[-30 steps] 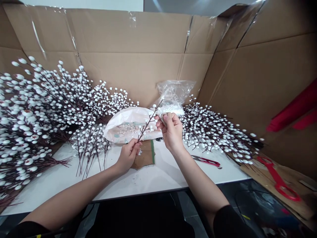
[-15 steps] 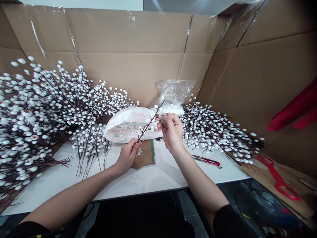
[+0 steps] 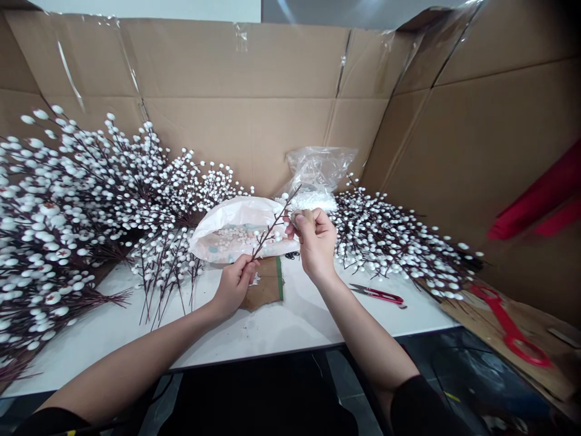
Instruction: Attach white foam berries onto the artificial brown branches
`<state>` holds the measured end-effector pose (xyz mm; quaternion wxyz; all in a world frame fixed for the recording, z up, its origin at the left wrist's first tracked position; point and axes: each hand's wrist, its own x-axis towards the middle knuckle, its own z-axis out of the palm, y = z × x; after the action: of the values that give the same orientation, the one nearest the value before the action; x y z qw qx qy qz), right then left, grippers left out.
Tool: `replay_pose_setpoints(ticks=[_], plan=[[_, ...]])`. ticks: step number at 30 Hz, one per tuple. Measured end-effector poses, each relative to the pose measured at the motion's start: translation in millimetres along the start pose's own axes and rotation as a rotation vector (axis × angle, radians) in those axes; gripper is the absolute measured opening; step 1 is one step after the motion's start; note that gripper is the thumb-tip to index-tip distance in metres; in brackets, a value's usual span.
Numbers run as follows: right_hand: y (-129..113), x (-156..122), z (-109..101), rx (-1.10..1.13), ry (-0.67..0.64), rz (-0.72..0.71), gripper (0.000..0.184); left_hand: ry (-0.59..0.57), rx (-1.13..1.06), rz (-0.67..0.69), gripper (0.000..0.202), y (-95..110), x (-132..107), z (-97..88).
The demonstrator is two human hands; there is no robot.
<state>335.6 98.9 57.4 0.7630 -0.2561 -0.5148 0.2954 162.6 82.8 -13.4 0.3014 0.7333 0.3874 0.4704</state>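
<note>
My left hand [image 3: 236, 281] pinches the lower stem of a dark brown artificial berry branch [image 3: 271, 230], which slants up and to the right with a few white berries on it. Beside its upper part is my right hand [image 3: 318, 242], thumb and fingers pressed together close to the twigs. Something tan shows at those fingertips; whether it is a wrap or a held piece I cannot tell. Behind the branch lies an open white plastic bag [image 3: 227, 212] with loose white berries inside. Under my left hand is a piece of brown cardboard [image 3: 267, 290] with a green edge.
Finished-looking bunches of white berry branches [image 3: 82, 181] crowd the left; another pile [image 3: 394, 236] lies right. A clear plastic bag [image 3: 320, 166] stands at the back. Red-handled snips [image 3: 379, 294] rest on the white table [image 3: 299, 330]. Red scissors [image 3: 511, 327] lie far right. Cardboard walls [image 3: 236, 121] enclose the table.
My right fingertips have shifted slightly beside the branch, showing more of the tan material. The left hand and the branch stay almost where they were.
</note>
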Motion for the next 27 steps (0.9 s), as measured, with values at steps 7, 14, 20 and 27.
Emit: replay_pose_setpoints(ticks=[7,14,20,27], plan=[[0.5,-0.2,0.2,-0.019,-0.005,-0.028,0.03,-0.006,-0.009,-0.016,0.024,1.9,-0.3,-0.4],[1.0,0.2,-0.8,0.005,-0.006,-0.007,0.029,-0.016,-0.015,-0.013,0.023,4.9,-0.5,0.0],[-1.1,-0.5,0.5,0.13,-0.023,0.029,0.03,-0.022,-0.057,-0.027,0.023,3.2,-1.1,0.2],[-11.1,8.9,0.3,0.223,0.032,0.077,0.029,-0.028,-0.056,-0.045,0.024,4.3,-1.4,-0.3]])
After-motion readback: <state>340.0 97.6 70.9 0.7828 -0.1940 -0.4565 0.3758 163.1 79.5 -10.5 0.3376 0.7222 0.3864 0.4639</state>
